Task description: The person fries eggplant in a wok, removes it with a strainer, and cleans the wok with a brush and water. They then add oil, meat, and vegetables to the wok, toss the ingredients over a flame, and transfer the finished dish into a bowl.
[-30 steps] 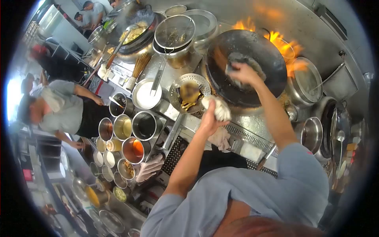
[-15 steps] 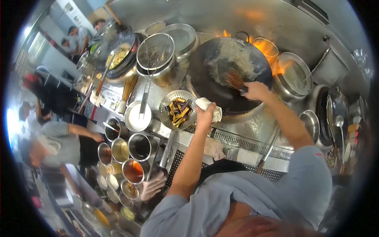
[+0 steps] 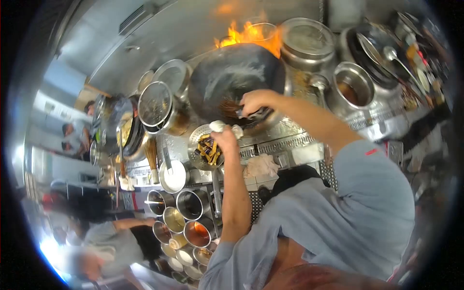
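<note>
My left hand (image 3: pixel 225 139) is closed around a folded white cloth (image 3: pixel 217 126) at the near rim of a big dark wok (image 3: pixel 237 60). The wok leans back, its far side raised, with a whitish wet streak on its inner wall. My right hand (image 3: pixel 255 102) grips a brown wok brush (image 3: pixel 229 107), whose bristles are low in the wok near its front. Beside my left hand lies a perforated strainer ladle (image 3: pixel 195 157) holding fried strips with dark purple skin, perhaps eggplant (image 3: pixel 208 149).
Flames (image 3: pixel 249 35) rise behind the wok. A lidded pot (image 3: pixel 308 38) and a steel pot of brown liquid (image 3: pixel 354 84) stand right. Left are a wire strainer (image 3: pixel 154 104), a pot of white contents (image 3: pixel 174 177) and several sauce containers (image 3: pixel 197 234). A co-worker (image 3: pixel 113 246) stands at lower left.
The view has swung to the right. The wok is tipped up more steeply, and the brush has moved from its middle down toward the near side. Both hands keep their holds.
</note>
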The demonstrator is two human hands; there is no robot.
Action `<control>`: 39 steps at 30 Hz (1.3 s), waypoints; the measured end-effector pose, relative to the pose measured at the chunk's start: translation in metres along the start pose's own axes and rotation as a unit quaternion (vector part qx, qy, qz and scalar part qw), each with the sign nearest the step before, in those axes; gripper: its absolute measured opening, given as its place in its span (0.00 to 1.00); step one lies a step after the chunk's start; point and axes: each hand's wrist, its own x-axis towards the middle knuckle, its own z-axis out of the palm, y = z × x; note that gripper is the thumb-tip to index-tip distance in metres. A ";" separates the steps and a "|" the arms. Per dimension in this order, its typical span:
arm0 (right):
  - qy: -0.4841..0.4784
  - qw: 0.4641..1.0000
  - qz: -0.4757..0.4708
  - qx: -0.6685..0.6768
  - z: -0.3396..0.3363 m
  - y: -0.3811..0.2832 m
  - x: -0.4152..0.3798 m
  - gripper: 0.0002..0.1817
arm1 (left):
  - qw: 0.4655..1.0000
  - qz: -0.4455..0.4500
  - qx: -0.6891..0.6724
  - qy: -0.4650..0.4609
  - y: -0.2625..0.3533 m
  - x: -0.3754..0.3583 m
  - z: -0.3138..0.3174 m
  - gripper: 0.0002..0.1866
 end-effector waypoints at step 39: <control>0.361 0.920 0.146 -0.055 -0.164 0.104 -0.075 0.31 | 0.985 0.116 0.118 0.039 0.045 -0.022 -0.041 0.24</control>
